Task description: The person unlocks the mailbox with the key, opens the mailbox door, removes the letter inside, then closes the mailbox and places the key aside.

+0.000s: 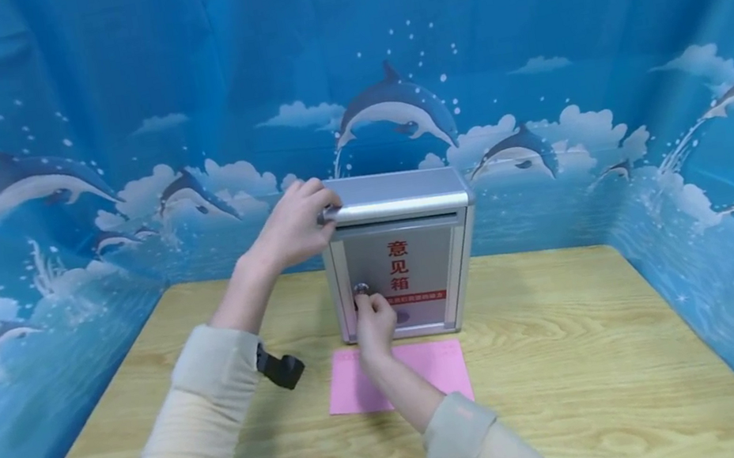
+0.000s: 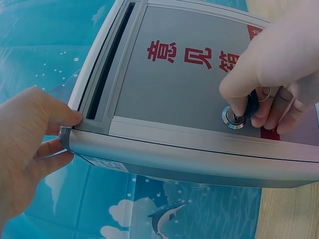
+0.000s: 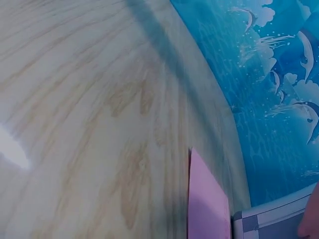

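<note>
A silver-grey metal suggestion box with red Chinese characters stands upright near the back of the wooden table. My left hand grips its upper left corner, thumb on the front edge and fingers round the side. On the left of the front panel is a round chrome lock. My right hand pinches a dark-headed key at this lock, with a thin ring on it. In the right wrist view only a sliver of the right hand shows, beside the box's lower frame.
A pink sheet or folder lies flat just before the box, partly under my right forearm. A narrow slot runs along the upper front. Behind the wooden table hangs a blue dolphin-print curtain, which also covers both sides.
</note>
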Action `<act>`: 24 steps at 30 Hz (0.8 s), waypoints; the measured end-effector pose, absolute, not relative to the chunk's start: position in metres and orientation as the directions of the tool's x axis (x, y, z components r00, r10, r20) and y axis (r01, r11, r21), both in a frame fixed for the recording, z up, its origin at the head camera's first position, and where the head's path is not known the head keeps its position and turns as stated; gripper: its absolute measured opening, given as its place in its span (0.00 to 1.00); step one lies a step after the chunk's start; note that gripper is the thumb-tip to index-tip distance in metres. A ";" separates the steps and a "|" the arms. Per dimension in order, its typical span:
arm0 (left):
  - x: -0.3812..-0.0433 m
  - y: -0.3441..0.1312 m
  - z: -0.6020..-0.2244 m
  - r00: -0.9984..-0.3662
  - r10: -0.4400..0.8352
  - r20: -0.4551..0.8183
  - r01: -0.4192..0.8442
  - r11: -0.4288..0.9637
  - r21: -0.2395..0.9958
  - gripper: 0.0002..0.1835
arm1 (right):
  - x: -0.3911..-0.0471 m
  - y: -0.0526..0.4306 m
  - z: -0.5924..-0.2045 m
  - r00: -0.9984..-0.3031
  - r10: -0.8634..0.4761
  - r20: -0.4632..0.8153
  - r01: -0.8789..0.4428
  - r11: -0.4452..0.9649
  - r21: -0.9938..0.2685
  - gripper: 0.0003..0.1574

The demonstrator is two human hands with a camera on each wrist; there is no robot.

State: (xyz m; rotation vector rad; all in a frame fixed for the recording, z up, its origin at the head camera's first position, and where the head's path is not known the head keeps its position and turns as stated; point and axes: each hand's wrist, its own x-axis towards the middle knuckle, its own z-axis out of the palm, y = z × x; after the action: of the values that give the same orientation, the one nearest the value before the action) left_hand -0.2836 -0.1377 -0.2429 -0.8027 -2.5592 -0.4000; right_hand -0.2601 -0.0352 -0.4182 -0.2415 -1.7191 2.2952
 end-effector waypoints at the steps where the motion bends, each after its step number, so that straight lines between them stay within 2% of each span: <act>1: -0.284 -0.138 -0.243 -0.742 0.471 0.478 0.594 0.792 0.141 0.10 | -0.260 -0.035 -0.418 -0.952 0.307 0.023 -0.110 -0.268 -0.957 0.20; 3: -0.284 -0.137 -0.243 -0.742 0.467 0.480 0.591 0.795 0.139 0.10 | -0.258 -0.033 -0.418 -0.953 0.302 0.018 -0.110 -0.291 -0.950 0.19; 6: -0.284 -0.137 -0.243 -0.739 0.471 0.481 0.594 0.793 0.135 0.10 | -0.257 -0.028 -0.415 -0.961 0.277 -0.021 -0.088 -0.374 -0.923 0.13; 9: -0.285 -0.137 -0.243 -0.735 0.477 0.481 0.597 0.792 0.128 0.10 | -0.258 -0.021 -0.411 -0.977 0.202 -0.069 -0.029 -0.443 -0.896 0.08; 16: -0.285 -0.139 -0.242 -0.746 0.466 0.476 0.586 0.798 0.137 0.10 | -0.259 0.000 -0.403 -0.987 -0.044 -0.153 0.156 -0.438 -0.885 0.09; 24: -0.285 -0.137 -0.244 -0.741 0.470 0.478 0.593 0.793 0.139 0.11 | -0.260 0.036 -0.402 -0.965 -0.174 -0.194 0.245 -0.351 -0.904 0.20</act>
State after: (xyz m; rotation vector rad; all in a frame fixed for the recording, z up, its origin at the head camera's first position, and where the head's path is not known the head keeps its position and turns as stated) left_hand -0.2848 -0.1375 -0.2445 -0.7994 -2.5575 -0.3948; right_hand -0.2596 0.0362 -0.4016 -0.1085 -1.9021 2.8128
